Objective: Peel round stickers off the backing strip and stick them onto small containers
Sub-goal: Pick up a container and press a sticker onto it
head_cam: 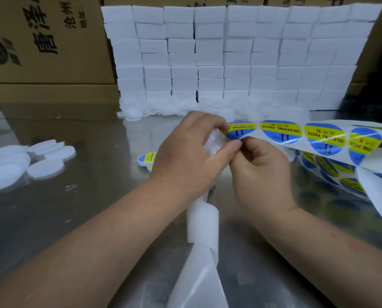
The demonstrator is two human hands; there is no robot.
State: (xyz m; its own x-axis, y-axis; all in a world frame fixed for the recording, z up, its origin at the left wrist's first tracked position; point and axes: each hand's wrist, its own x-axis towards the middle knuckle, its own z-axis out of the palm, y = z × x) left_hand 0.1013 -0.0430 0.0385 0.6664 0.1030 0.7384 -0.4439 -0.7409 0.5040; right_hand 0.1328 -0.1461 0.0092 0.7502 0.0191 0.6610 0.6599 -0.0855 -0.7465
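Note:
A white backing strip point(332, 150) carrying round blue-and-yellow "soldering paste" stickers runs from the right edge to my hands at the centre. My left hand point(185, 156) grips the strip's near end, fingers curled over it beside the first sticker point(241, 131). My right hand point(259, 170) pinches the lower edge of that first sticker with thumb and forefinger. The emptied backing point(202, 225) hangs down from my left hand toward me. One small round container point(146, 159) with a sticker on top lies on the metal table just left of my left hand.
Several plain white round containers point(25, 161) lie at the left on the shiny metal table point(96, 218). More sit in a pile point(134, 113) below a wall of stacked white boxes point(236, 56). Cardboard cartons point(47, 41) stand behind, left.

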